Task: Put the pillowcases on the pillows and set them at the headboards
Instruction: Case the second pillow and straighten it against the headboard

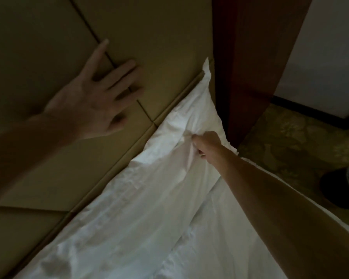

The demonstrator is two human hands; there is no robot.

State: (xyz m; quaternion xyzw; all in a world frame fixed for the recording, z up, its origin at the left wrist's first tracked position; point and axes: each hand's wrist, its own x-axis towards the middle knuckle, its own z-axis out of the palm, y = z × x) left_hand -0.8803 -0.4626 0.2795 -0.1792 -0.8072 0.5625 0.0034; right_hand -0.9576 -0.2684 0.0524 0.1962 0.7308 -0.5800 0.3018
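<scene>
Pillow (189,117) bunched in right fingers (197,144)

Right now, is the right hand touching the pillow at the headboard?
Touching. The head view shows the right hand closed on a bunch of the white pillow fabric, which puckers around its fingers, beside the headboard.

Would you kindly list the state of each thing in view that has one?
pillow: in its white case, lying against the headboard
headboard: padded panels, upright behind the pillow
left hand: open, fingers spread flat on the headboard
right hand: grip shut on the pillow's fabric
</scene>
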